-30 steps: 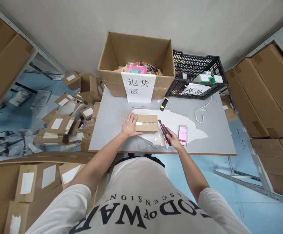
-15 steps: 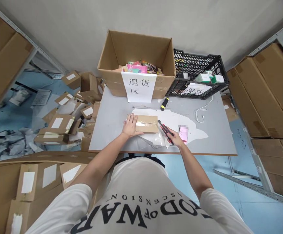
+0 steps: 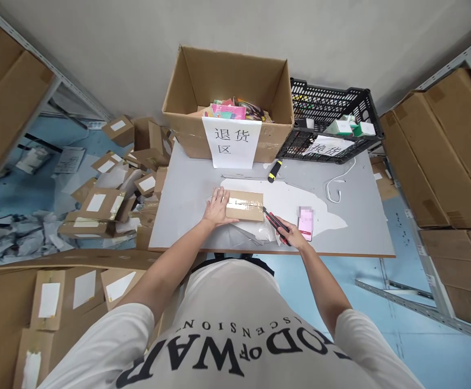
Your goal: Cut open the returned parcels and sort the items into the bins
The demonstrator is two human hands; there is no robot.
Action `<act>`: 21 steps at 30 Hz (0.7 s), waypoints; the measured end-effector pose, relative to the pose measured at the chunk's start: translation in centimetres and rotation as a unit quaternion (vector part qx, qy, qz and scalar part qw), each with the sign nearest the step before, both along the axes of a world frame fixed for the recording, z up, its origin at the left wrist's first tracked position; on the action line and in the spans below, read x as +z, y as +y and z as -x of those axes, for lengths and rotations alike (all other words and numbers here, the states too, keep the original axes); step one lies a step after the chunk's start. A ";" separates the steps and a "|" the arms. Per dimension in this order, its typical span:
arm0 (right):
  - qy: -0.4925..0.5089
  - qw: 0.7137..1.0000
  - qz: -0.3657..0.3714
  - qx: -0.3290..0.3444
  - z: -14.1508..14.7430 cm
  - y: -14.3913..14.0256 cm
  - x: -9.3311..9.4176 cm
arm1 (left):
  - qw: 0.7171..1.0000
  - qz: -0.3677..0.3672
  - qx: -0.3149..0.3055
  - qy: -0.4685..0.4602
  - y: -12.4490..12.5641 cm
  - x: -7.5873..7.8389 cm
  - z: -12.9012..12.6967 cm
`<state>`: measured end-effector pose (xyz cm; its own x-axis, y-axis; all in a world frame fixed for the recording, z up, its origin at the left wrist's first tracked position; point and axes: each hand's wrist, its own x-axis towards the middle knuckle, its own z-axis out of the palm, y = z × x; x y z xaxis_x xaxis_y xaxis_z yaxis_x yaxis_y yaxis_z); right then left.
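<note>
A small cardboard box (image 3: pixel 245 214) with clear tape along its top lies on the table. My left hand (image 3: pixel 217 208) grips the box's left end, fingers over the top and thumb along the near side. In my right hand (image 3: pixel 292 235) is a black and red box cutter (image 3: pixel 274 220), its tip at the box's right end by the tape seam. Whether the blade is in the cardboard, I cannot tell. Clear plastic wrapping (image 3: pixel 259 233) lies beneath and in front of the box. A phone (image 3: pixel 305 222) with a pink screen lies right of my right hand.
At the table's back stand a big open carton (image 3: pixel 190 135) with colourful packets and a black crate (image 3: pixel 320 100) holding small boxes. A yellow-black cutter (image 3: pixel 274 170) and white cable (image 3: pixel 332 192) lie nearer. Cardboard boxes (image 3: pixel 97 203) crowd the left floor; cartons (image 3: pixel 446 156) stand right.
The box cutter's tip has moved slightly down, against the box's right end, and my right hand has shifted a little down. My left hand stays on the box.
</note>
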<state>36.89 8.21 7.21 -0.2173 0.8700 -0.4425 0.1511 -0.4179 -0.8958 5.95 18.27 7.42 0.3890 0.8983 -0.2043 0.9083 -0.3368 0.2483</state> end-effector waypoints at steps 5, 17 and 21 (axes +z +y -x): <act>0.018 0.999 0.010 -0.033 0.1 -1.4 -1.2 | 1.000 0.001 0.001 0.004 0.0 0.1 0.0; 0.019 0.998 0.011 -0.054 -0.2 -5.2 -1.9 | 1.000 -0.020 -0.016 -0.008 0.2 -0.7 0.3; -0.038 0.994 -0.017 -0.097 -1.5 -4.8 -2.5 | 1.000 -0.010 -0.005 0.012 0.0 -0.4 0.1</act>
<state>38.34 3.45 4.73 -0.0106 0.9074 -0.4202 0.1389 -0.4148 -0.8993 5.83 18.24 7.04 0.3933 0.8984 -0.1953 0.9105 -0.3511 0.2185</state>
